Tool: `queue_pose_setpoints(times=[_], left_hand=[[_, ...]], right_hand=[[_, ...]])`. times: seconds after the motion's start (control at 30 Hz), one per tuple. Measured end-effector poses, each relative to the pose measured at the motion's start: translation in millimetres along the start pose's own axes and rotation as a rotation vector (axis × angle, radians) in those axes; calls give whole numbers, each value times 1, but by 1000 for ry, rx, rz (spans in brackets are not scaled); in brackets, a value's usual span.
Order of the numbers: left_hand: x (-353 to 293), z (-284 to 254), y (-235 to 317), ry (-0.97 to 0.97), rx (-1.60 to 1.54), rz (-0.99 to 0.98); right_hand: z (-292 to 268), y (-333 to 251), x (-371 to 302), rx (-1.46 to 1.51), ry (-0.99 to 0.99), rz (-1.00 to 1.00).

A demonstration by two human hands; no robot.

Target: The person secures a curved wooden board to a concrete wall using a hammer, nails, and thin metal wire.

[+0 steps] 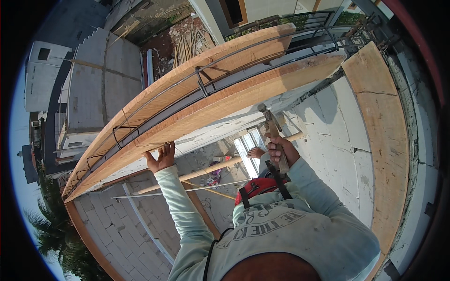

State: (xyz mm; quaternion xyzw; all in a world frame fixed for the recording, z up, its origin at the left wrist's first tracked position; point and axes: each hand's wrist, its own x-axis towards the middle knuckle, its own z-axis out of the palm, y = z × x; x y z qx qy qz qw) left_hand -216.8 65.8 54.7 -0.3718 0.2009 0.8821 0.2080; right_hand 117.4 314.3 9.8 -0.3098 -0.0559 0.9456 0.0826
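Note:
My right hand [285, 151] is wrapped round the wooden handle of a hammer [273, 125], held upright with its metal head at the top. The hammer is apart from the boards. My left hand [161, 157] is raised to the inner wooden board [225, 100], its fingers spread and touching the board's lower edge. Behind that board runs a second, outer board [243, 42]. Between the two boards lie steel reinforcing bars [164, 118] with bent stirrups [201, 82], along the top of a block wall.
Another board [375, 107] lines the wall top on the right. Far below are a bamboo pole [206, 174], a white pole [145, 220] and scattered items on the floor. A bare foot [255, 152] rests by a pale metal frame [248, 144]. Block walls [112, 225] surround me.

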Motion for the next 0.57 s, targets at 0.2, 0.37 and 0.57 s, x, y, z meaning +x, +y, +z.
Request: queue_pose_setpoints(times=[0.2,0.37,0.57], left_hand=[[-3,2,-6,44,-24,55],[-10,1,-11,47,-28,33],[-11,6,-1,90,-60,46]], right_hand=[[-49,24,32,381,337,287],[20,9,-15,124,-235,162],[-47,23,21,72,20,229]])
